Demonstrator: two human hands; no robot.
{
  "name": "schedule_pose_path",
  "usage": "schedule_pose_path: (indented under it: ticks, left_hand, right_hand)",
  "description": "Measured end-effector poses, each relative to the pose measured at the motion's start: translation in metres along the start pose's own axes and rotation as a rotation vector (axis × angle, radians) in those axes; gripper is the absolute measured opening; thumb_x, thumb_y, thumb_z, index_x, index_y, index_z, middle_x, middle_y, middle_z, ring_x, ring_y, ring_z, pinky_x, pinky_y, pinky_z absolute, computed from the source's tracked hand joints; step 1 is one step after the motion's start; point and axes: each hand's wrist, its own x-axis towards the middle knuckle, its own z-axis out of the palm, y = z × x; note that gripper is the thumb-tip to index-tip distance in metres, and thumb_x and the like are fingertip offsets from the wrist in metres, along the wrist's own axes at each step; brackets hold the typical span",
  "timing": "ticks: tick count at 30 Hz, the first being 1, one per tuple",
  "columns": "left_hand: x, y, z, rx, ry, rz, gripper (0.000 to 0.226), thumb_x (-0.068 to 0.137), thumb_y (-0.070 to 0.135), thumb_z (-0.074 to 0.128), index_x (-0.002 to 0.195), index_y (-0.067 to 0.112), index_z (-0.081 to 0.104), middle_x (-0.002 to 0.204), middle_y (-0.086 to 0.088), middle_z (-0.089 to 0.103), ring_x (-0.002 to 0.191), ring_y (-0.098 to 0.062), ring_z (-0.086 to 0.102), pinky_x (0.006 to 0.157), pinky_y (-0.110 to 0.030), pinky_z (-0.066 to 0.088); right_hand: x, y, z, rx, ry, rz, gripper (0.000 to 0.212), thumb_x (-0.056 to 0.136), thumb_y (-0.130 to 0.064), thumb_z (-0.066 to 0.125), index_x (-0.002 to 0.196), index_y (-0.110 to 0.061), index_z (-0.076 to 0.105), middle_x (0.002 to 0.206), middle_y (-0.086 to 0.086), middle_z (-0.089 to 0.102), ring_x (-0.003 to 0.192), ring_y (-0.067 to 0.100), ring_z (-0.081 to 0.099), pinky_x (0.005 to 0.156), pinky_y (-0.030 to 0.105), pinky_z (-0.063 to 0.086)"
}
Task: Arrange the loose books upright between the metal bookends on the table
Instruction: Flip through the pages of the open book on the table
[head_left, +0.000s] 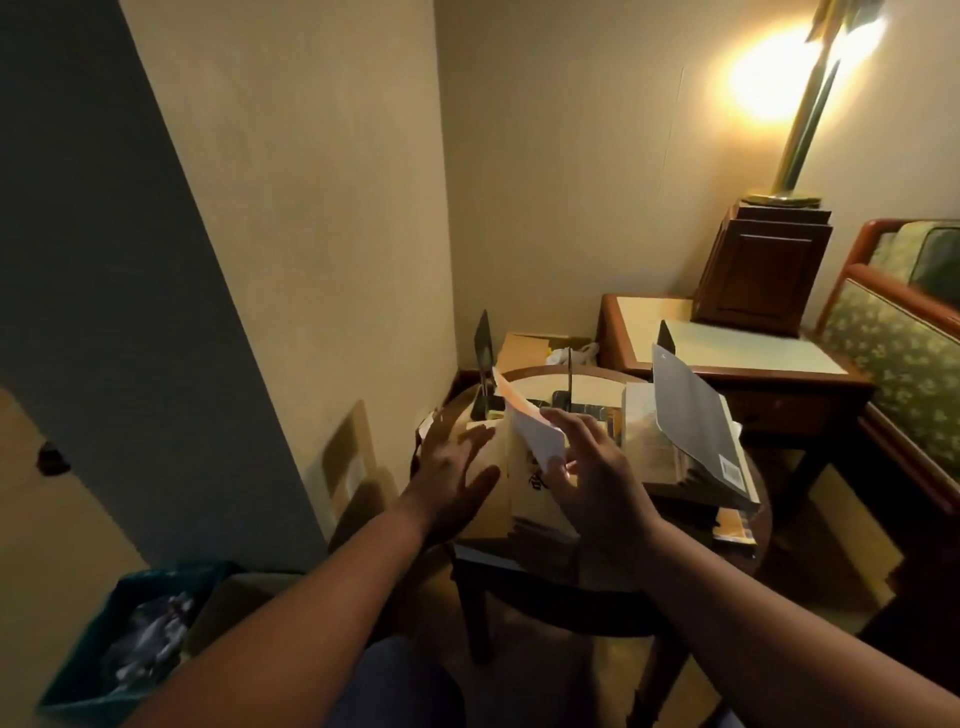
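Observation:
A small round wooden table (535, 375) carries loose books. Near its front lies a cream-covered book (524, 491) on a short pile, its white cover flap (535, 431) lifted and tilted. My left hand (452, 470) hovers at the book's left side with fingers spread. My right hand (592, 470) hovers over its right side, fingers apart, touching or nearly touching the flap. A grey-covered book (696, 421) lies open and tilted on another pile at the right. Dark metal bookends stand at the back left (483, 345), middle (570, 376) and back right (665, 338).
A wooden side table (727, 358) with a dark wooden box (763, 265) and a lit brass lamp (800, 124) stands behind right. An open cardboard box (535, 348) sits in the corner. A teal bin (124, 649) is at lower left, a patterned chair (904, 353) at right.

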Motion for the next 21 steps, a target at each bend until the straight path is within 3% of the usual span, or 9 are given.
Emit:
schedule_pose_path:
  ticks: [3, 5, 8, 12, 16, 21]
  left_hand:
    - [0.009, 0.008, 0.016, 0.133, -0.072, 0.088, 0.057, 0.095, 0.056, 0.049, 0.149, 0.04, 0.036, 0.161, 0.01, 0.025, 0.148, -0.016, 0.017, 0.12, -0.042, 0.021]
    - [0.013, 0.012, 0.025, 0.202, -0.144, 0.107, 0.057, 0.094, 0.058, 0.049, 0.147, 0.042, 0.038, 0.162, 0.013, 0.02, 0.149, -0.016, 0.014, 0.121, -0.046, 0.019]
    - [0.017, 0.011, 0.029, 0.242, -0.21, 0.081, 0.054, 0.091, 0.055, 0.056, 0.142, 0.04, 0.046, 0.162, 0.013, 0.021, 0.149, -0.018, 0.015, 0.12, -0.046, 0.019]
    - [0.015, -0.001, 0.02, 0.254, -0.215, 0.046, 0.062, 0.078, 0.068, 0.053, 0.136, 0.046, 0.05, 0.159, 0.018, 0.026, 0.147, -0.018, 0.023, 0.118, -0.047, 0.024]
    - [0.006, -0.015, 0.009, 0.266, -0.2, 0.022, 0.085, 0.067, 0.077, 0.038, 0.14, 0.034, 0.05, 0.159, 0.009, 0.028, 0.145, -0.023, 0.026, 0.113, -0.052, 0.032]
    - [-0.003, -0.024, 0.003, 0.237, -0.13, 0.016, 0.083, 0.068, 0.075, 0.037, 0.138, 0.033, 0.053, 0.158, 0.005, 0.031, 0.144, -0.024, 0.03, 0.11, -0.055, 0.035]
  right_hand:
    - [0.0, 0.005, -0.017, -0.105, 0.028, 0.039, 0.049, 0.086, 0.0, 0.067, 0.132, -0.012, 0.055, 0.125, 0.014, 0.057, 0.106, 0.024, 0.063, 0.069, 0.007, 0.047]
    - [-0.002, 0.007, -0.025, -0.169, 0.003, 0.101, 0.038, 0.087, -0.004, 0.068, 0.124, -0.011, 0.063, 0.119, 0.011, 0.059, 0.098, 0.021, 0.064, 0.061, 0.003, 0.036]
    - [-0.007, 0.009, -0.031, -0.198, -0.025, 0.21, 0.038, 0.092, -0.013, 0.066, 0.13, -0.012, 0.061, 0.125, 0.009, 0.058, 0.107, 0.022, 0.06, 0.061, 0.003, 0.03]
    - [-0.009, 0.012, -0.033, -0.176, -0.058, 0.302, 0.046, 0.094, -0.016, 0.064, 0.139, -0.015, 0.054, 0.129, 0.01, 0.054, 0.114, 0.023, 0.058, 0.076, 0.014, 0.045]
    - [-0.011, 0.018, -0.025, -0.133, -0.121, 0.382, 0.054, 0.093, -0.018, 0.065, 0.144, -0.017, 0.048, 0.133, 0.013, 0.053, 0.115, 0.027, 0.059, 0.082, 0.028, 0.057]
    - [-0.013, 0.021, -0.011, -0.187, -0.279, 0.473, 0.051, 0.098, -0.035, 0.055, 0.145, -0.029, 0.037, 0.14, 0.01, 0.044, 0.11, 0.029, 0.061, 0.078, 0.035, 0.06]
